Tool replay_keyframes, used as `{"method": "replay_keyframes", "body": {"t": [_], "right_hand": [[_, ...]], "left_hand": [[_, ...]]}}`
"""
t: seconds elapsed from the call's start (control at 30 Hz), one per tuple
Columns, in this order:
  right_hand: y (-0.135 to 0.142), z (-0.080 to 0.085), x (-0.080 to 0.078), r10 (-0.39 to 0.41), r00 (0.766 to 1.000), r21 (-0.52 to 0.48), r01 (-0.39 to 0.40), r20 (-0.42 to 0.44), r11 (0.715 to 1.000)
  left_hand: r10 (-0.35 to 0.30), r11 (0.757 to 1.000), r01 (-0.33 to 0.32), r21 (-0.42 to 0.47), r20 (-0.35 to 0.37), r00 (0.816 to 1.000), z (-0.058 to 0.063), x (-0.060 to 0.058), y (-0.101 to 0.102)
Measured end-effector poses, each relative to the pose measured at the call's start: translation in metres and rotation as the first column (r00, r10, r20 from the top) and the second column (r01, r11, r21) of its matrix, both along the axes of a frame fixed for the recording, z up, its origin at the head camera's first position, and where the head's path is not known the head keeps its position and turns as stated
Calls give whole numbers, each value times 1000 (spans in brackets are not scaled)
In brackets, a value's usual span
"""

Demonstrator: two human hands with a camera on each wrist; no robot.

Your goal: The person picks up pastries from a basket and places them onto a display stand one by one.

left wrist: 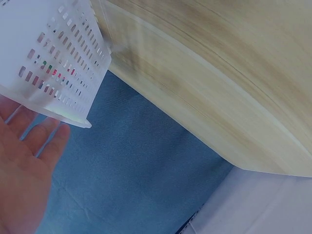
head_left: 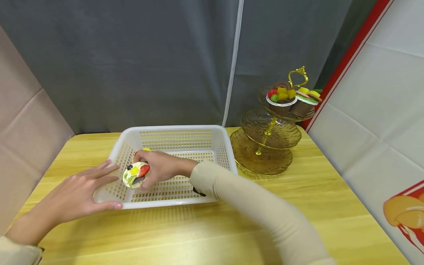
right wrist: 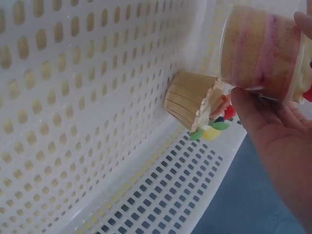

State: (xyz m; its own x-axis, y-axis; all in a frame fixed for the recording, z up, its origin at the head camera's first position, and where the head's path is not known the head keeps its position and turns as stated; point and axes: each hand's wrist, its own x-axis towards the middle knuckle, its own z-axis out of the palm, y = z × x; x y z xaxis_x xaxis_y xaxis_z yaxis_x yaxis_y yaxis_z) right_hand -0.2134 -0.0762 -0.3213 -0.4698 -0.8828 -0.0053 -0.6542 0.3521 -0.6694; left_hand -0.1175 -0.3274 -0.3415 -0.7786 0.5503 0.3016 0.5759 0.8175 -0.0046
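Note:
My right hand (head_left: 164, 166) grips a clear cup of layered cake (right wrist: 261, 53) inside the left end of a white plastic basket (head_left: 175, 128). In the head view the cake cup's top (head_left: 136, 175) faces up, with cream, a strawberry slice, a yellow piece and a dark berry. Close by in the basket lies a cupcake (right wrist: 187, 100) in a pleated beige wrapper, tipped on its side with fruit on top. It is mostly hidden by my right hand in the head view. My left hand (head_left: 77, 193) rests at the basket's left rim, fingers spread and fairly straight.
A three-tier amber glass stand (head_left: 261, 163) with gold fittings stands right of the basket. Its top tier bears a chocolate cupcake (head_left: 281, 103) with fruit and another brown cupcake (head_left: 303, 106). A grey curtain (head_left: 132, 66) hangs behind the wooden table (head_left: 185, 235); a white wall panel (head_left: 381, 110) borders the right.

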Motion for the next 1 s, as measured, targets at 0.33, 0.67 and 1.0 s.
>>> {"method": "replay_keyframes", "body": {"t": [0.33, 0.67, 1.0], "right_hand": [[21, 19, 3, -43, 999, -21, 43, 3, 999], [48, 40, 1, -79, 996, -181, 83, 27, 980], [82, 46, 3, -210, 977, -259, 212, 36, 942]], "left_hand": [[6, 1000, -6, -2, -2, 1000, 0, 0, 0], [4, 1000, -4, 7, -9, 1000, -1, 1, 0], [-1, 1000, 1, 5, -22, 1000, -1, 1, -1]]}}
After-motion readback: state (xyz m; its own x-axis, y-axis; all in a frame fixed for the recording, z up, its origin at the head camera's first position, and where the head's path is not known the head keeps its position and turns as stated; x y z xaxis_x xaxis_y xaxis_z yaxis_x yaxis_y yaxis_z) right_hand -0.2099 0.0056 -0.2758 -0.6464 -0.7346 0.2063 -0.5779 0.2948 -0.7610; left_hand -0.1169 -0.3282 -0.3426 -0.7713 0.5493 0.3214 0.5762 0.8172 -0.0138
